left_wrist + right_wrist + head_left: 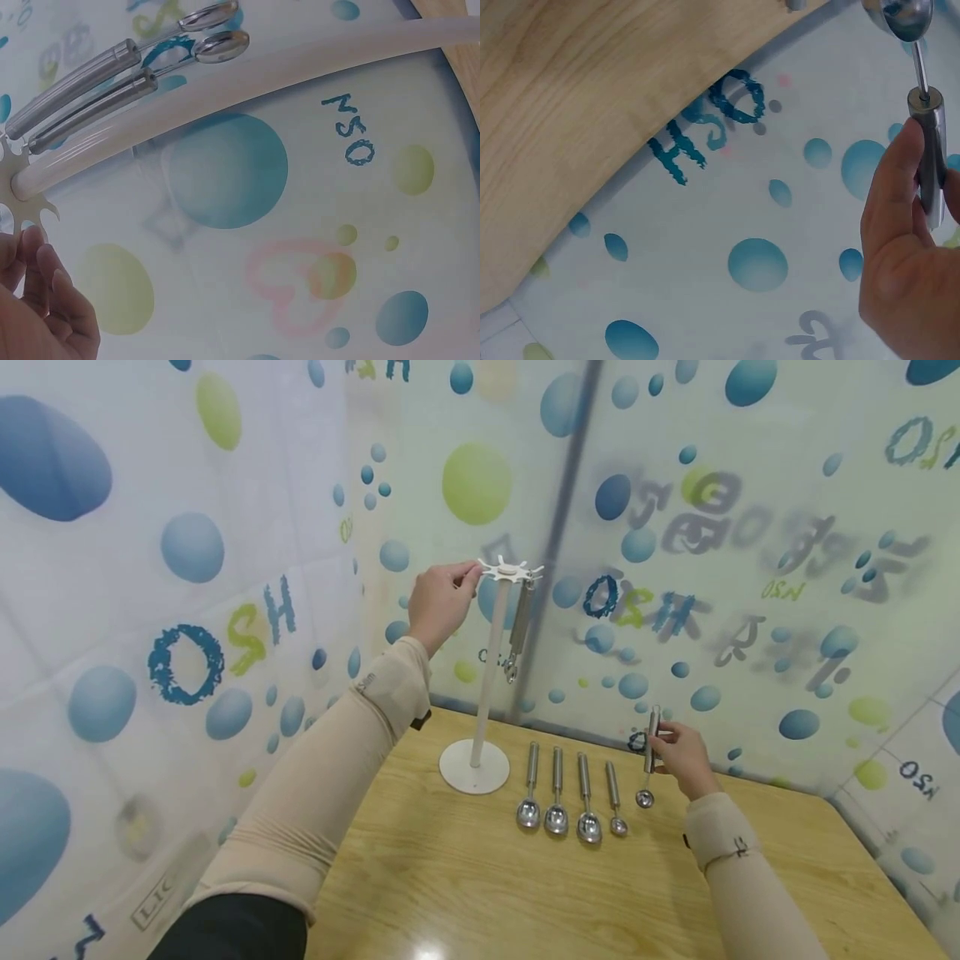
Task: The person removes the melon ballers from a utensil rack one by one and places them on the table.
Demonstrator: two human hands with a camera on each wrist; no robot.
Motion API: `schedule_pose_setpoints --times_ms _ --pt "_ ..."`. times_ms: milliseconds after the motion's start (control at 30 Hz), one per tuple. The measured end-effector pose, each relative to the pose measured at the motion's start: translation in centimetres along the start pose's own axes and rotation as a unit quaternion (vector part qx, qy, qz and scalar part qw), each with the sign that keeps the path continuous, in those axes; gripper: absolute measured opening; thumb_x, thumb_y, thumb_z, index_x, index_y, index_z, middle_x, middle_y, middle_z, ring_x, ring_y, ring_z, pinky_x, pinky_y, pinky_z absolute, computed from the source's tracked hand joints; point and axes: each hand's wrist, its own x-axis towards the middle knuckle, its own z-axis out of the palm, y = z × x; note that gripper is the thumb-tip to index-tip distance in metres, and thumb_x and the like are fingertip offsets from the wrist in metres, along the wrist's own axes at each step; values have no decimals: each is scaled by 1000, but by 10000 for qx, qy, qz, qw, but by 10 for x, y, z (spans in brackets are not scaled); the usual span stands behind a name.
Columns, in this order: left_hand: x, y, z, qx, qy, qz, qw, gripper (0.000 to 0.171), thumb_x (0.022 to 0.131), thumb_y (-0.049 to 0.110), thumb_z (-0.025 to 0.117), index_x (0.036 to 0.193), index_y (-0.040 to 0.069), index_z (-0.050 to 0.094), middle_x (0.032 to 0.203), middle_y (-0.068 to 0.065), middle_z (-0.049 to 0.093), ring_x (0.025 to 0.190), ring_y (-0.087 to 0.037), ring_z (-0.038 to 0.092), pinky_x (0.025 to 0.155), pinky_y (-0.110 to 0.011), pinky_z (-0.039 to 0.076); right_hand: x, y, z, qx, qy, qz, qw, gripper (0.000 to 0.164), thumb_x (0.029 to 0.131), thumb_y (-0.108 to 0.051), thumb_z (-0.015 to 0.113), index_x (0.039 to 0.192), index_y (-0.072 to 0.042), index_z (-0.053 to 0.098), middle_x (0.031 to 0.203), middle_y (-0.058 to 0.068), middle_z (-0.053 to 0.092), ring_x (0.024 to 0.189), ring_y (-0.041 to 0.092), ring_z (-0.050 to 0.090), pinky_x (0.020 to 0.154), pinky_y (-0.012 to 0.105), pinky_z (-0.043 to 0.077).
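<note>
A white stand [485,693] with a star-shaped hook top stands on the table. My left hand [444,600] pinches one of its hooks on the left side; the left wrist view shows the fingers [45,277] at the edge of the hook top [13,176]. Two metal scoops hang from the opposite side, the nearer scoop [94,112] beside the pole. My right hand [684,756] grips a small metal scoop [645,797] by its handle, bowl downward, raised near the table's back edge. Its bowl [907,16] and handle [930,120] show in the right wrist view.
Several metal scoops lie in a row right of the stand's round base [453,770], handles toward the back: a leftmost scoop [528,810] through to a smaller scoop [617,824]. The wooden table [480,893] meets a printed curtain [480,485] behind and at the left.
</note>
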Motion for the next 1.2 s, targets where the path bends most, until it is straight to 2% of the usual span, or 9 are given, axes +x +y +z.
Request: schedule_pose_setpoints --times_ms 200,367,533,633,867,1067,1200 --pt "0 1 1 -2 1 -9 10000 36 105 40 56 131 21 71 93 1 73 75 -14 61 58 -29 39 2 15 1 -259 -249 160 9992 51 107 -11 46 149 15 33 134 39 48 108 41 62 78 45 60" --pt "-1 0 0 9 -2 -34 10000 36 105 40 56 132 22 70 93 1 72 76 -12 61 57 -29 39 7 27 5 -263 -495 387 9977 49 105 -7 45 146 18 34 124 37 54 99 36 63 78 46 60" --pt "-1 0 1 9 2 -59 10000 35 105 40 56 131 22 71 94 1 72 77 -12 61 57 -29 39 12 39 9 -78 -634 823 9946 50 105 -7 45 146 19 32 112 29 57 93 29 61 79 45 59" --pt "-2 1 1 48 41 -26 10000 35 105 40 56 129 21 72 93 2 72 76 -12 61 58 -28 39 16 46 11 19 -702 1063 9918 51 106 -7 47 146 20 31 112 27 57 96 32 61 80 46 58" --pt "-1 1 1 46 40 17 10000 36 105 40 56 130 20 72 93 2 72 77 -12 61 59 -28 40 25 62 13 163 -793 1429 9864 46 105 -5 49 142 19 37 102 18 59 88 25 61 78 43 57" --pt "-2 2 2 -15 20 -49 10000 36 104 41 57 130 20 72 94 -3 71 75 -15 57 59 -29 39 28 68 18 -113 -1167 1550 9809 52 103 -4 52 143 22 32 116 32 58 94 32 65 81 43 58" --pt "-3 3 0 -7 19 -35 10000 36 104 40 57 129 20 72 94 -2 70 76 -15 56 60 -29 40 34 72 20 -290 -1206 1604 9792 49 102 -1 54 141 23 37 107 28 63 82 24 66 74 38 59"
